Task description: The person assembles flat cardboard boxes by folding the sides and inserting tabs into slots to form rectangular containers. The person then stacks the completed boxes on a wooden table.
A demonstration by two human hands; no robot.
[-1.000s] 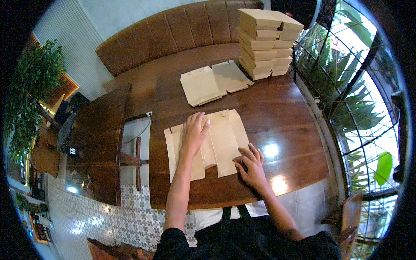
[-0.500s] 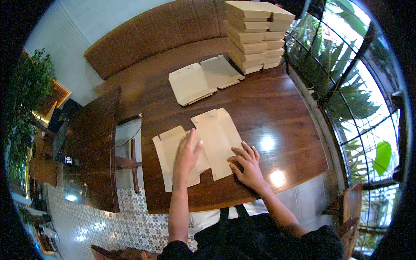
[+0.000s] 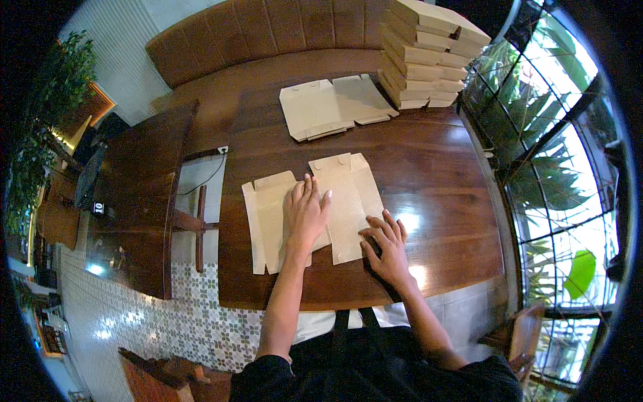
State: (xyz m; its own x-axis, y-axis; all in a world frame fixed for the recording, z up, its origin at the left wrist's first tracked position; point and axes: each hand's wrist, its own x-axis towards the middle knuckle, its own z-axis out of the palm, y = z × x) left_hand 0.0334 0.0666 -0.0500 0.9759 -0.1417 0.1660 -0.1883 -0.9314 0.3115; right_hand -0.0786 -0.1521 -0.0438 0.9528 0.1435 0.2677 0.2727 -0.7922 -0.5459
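An unfolded brown cardboard box [image 3: 351, 201] lies flat on the wooden table in front of me, its creased side flaps spread out. My left hand [image 3: 308, 211] rests palm down across its middle, between the left panel and the taller right panel. The fingers are stretched out, with the thumb apart over the right panel. At the right panel's lower right edge, my right hand [image 3: 386, 246] touches the cardboard with bent, spread fingertips. Neither hand grips anything. Part of the left panel is hidden under my left hand and forearm.
Farther back lie more flat cardboard boxes [image 3: 311, 107]. A tall stack of folded cardboard boxes [image 3: 429, 60] stands at the back right, beside a gridded window [image 3: 549, 154]. A brown padded bench [image 3: 268, 33] runs behind the table [image 3: 442, 167]. Another dark table [image 3: 144, 201] stands to the left.
The whole view has shifted slightly. My left hand has slid a little farther forward and right over the cardboard, its fingers now flatter. My right hand stays at the right edge.
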